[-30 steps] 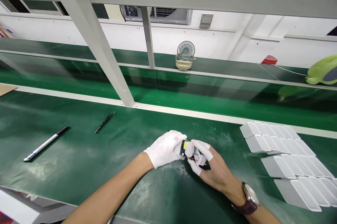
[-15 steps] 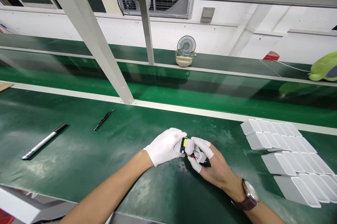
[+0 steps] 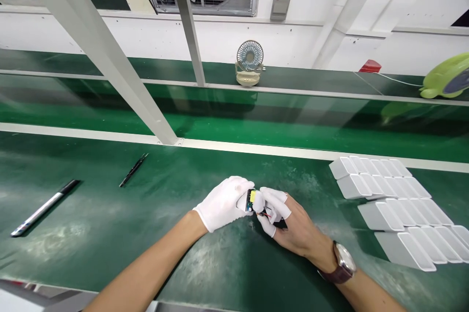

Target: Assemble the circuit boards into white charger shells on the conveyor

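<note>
My left hand (image 3: 224,203), in a white glove, is closed around one end of a small electronic assembly (image 3: 252,199). That assembly shows a dark circuit board, a yellow block, a round white part and a red wire. On its other side, my right hand (image 3: 289,214) grips it with white-covered fingertips. A white plastic piece and a dark part show between the right fingers, partly hidden. Both hands meet just above the green table (image 3: 205,273).
White open bins (image 3: 388,214) stand in rows at the right. A marker (image 3: 46,208) and black tweezers (image 3: 134,169) lie at the left. Behind are a slanted metal post (image 3: 110,63), a small fan (image 3: 249,60) on a shelf and a green object (image 3: 443,77).
The view has shifted, so the surroundings sit further left. The right fingers have closed more over the white parts of the assembly. Both hands still hold it.
</note>
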Motion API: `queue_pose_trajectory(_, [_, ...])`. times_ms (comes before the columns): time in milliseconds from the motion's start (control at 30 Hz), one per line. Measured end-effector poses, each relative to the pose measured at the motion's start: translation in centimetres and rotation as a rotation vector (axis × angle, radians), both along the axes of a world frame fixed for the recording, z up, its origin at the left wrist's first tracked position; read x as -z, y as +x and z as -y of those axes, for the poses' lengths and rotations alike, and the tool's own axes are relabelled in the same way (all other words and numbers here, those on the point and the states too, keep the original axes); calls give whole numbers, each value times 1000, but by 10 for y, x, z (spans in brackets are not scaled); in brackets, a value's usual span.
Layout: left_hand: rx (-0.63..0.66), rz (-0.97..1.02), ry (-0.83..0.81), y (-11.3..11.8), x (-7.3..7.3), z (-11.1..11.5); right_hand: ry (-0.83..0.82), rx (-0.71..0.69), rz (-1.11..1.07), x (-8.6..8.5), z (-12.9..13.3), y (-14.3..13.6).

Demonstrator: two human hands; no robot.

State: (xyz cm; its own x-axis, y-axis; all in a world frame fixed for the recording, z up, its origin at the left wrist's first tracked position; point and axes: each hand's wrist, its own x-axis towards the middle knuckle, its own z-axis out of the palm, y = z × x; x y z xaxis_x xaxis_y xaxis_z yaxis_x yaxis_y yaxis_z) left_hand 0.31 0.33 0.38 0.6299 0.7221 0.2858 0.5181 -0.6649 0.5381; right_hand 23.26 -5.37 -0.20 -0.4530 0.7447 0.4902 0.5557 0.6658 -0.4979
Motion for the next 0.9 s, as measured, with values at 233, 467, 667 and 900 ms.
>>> queue_pose_trajectory(233, [29, 14, 44, -1, 4, -2, -4, -5, 9, 0, 0, 0])
queue_pose_trajectory(467, [27, 32, 54, 0, 3, -1, 3, -6, 10, 2, -2, 0])
queue_pose_trajectory(667, [6, 46, 54, -1, 7, 0, 11, 7, -3, 1, -2, -1])
queue_pose_trajectory(900, [-19, 60, 83, -2, 17, 2, 25, 5, 2, 3, -3, -1])
